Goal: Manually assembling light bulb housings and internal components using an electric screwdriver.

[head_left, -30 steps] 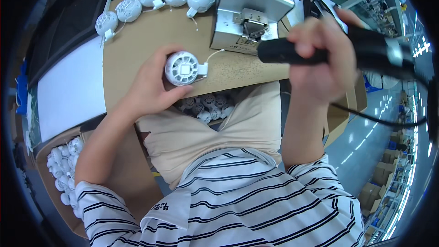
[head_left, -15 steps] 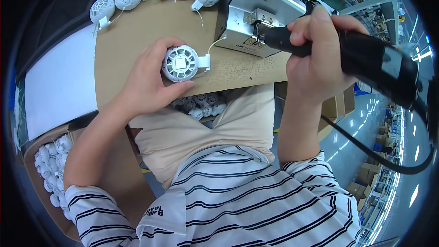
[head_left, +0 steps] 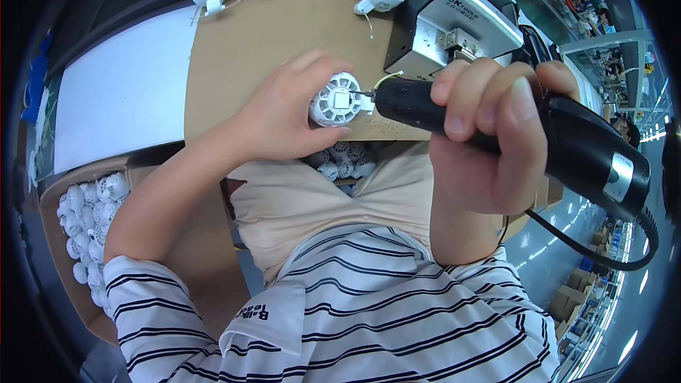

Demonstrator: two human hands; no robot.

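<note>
Black cylindrical electric screwdriver point(head_left: 585, 147) was brought left, wrapped by right hand point(head_left: 489, 128); round white vented plastic housing point(head_left: 333, 104) was clasped by half-curled left hand point(head_left: 291, 106) at brown board's point(head_left: 237, 74) near edge, presumably against twisting.

Your workbench point(head_left: 234, 50) has a brown top, with a white panel point(head_left: 128, 110) at its left. To your right, the glossy blue-grey floor point(head_left: 533, 269) shows bright streaks near cardboard cartons point(head_left: 567, 300); white lamps point(head_left: 651, 135) shine beyond a pale metal frame point(head_left: 603, 44).
</note>
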